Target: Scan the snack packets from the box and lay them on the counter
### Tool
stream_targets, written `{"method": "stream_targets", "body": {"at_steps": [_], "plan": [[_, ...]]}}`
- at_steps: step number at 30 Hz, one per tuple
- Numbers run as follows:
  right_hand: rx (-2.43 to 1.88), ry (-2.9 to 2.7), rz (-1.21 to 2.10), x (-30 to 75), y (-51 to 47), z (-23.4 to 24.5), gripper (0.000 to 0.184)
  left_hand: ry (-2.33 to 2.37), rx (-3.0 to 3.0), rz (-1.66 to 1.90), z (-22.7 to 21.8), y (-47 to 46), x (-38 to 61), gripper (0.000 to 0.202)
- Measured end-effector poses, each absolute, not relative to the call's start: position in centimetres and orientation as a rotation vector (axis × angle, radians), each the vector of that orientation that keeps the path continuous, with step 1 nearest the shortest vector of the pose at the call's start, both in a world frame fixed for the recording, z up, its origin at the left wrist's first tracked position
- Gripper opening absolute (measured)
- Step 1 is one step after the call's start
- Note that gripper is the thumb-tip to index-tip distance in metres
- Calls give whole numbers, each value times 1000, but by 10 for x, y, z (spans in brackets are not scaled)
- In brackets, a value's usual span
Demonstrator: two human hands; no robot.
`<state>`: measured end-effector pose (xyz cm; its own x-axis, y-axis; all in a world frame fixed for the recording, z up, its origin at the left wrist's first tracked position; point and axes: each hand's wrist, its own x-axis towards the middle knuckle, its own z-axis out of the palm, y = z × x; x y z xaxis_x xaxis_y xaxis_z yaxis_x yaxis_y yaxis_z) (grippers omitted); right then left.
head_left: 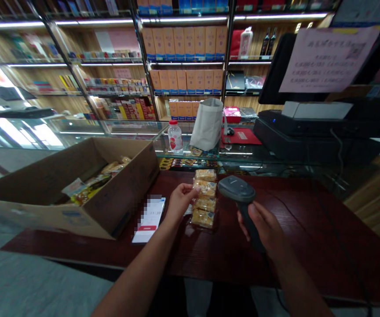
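In my right hand (264,226) is a dark grey barcode scanner (238,189), gripped by its handle, with its head tilted toward the left. My left hand (181,200) pinches the left edge of a clear pack of yellowish snack cakes (204,203), thumb on top of the wrapping. Several wrapped pieces run in a row away from me on the dark red counter (236,264). The scanner head is just right of the pack, apart from it. Left of my left hand lies a phone (150,222) with a lit screen.
A large open cardboard box (124,193) holding packaged snacks stands at the left. Behind the pack are a red-capped bottle (175,137) and a white bag (207,125) on glass. A black cash register machine (308,132) occupies the right back. The scanner's cable hangs below my right hand.
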<state>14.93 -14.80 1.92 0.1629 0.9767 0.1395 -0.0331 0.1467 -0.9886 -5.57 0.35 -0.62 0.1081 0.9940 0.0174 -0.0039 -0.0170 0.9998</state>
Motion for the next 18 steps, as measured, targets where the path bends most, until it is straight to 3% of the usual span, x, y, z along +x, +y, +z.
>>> {"method": "stream_targets", "body": {"at_steps": [5, 8, 13, 16, 18], "plan": [[-1146, -1072, 1054, 149, -146, 14, 49, 1422, 1510, 1101, -23, 10, -50, 38], [-1172, -961, 1078, 150, -144, 7, 48, 1490, 1671, 1147, -3, -5, -65, 35], [-1201, -870, 1092, 154, -131, 5, 42, 1346, 1973, 1377, 106, 2, -137, 40], [-1173, -810, 1092, 154, -118, 9, 41, 1558, 2036, 1313, 174, 57, -197, 22], [-1148, -769, 1109, 154, -109, 10, 44, 1689, 1940, 1108, 194, 103, -229, 13]]}}
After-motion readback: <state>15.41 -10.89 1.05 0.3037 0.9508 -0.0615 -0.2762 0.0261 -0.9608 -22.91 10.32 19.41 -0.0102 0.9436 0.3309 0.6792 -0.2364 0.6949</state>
